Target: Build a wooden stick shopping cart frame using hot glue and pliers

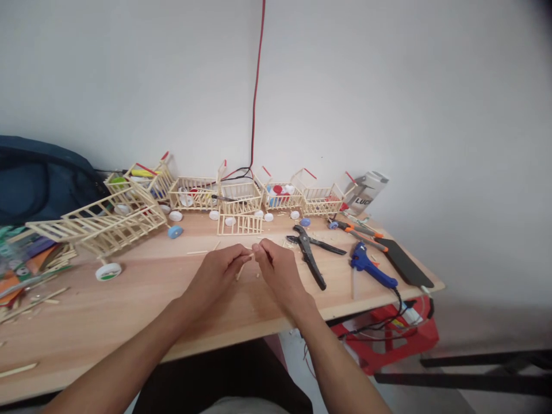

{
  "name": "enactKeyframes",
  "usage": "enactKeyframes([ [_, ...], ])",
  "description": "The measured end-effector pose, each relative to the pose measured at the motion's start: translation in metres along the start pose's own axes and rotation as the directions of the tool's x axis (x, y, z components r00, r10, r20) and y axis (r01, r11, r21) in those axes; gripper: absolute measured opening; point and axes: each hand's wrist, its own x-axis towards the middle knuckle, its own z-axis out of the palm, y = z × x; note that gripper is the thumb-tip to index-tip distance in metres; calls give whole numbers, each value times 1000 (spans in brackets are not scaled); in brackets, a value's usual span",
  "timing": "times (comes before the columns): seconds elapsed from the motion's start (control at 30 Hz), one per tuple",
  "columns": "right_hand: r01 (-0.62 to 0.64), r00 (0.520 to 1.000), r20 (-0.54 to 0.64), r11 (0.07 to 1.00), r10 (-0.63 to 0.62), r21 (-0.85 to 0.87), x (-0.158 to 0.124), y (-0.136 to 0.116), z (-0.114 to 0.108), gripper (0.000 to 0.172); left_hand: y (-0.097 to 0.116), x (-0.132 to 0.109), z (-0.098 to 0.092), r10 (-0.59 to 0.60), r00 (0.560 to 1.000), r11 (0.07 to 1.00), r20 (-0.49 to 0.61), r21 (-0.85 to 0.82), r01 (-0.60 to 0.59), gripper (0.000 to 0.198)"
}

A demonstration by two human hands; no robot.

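1. Pinching with thumb and forefinger, the left hand point(218, 269) comes in from seven o'clock, its other fingers curled under; it grips a small pale stick point(250, 255), mostly hidden by the fingertips.
2. Meeting it at the centre of the clock, the right hand point(279, 269) reaches in from five o'clock, thumb and fingers closed on the same stick.
3. The stick sits between the two sets of fingertips, above the counter point(107, 310); its full length cannot be made out.
4. Seen from that centre, a blue bag point(38, 184) lies far off near ten o'clock, with a large stick cart point(125, 227) nearer, between nine and ten, on white and blue wheels.
5. A row of stick carts point(321, 206) with red handles runs along the wall from ten round towards two.
6. A flat stick panel point(240, 225) is just beyond the hands, between eleven and twelve; a loose stick piece point(240, 272) shows close by at seven.
7. At three o'clock come black pliers point(307, 253), handles spread, then a blue glue gun point(373, 268) and a black slab point(403, 263); a can point(368, 192) stands tilted at two.
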Motion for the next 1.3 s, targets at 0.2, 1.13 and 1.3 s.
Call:
enactKeyframes([
  [0.2,-13,1000,28,999,12,44,0,-2,-2,29,3,0,-1,10,999,1000,31,-7,-10,28],
  [1.13,-218,847,-28,299,531,-929,46,199,-212,23,6,1,4,-63,993,980,98,193,43,30],
  [1.3,-202,859,-17,308,511,-930,51,214,-209,23,5,2,4,-80,990,980,114,191,57,30],
])
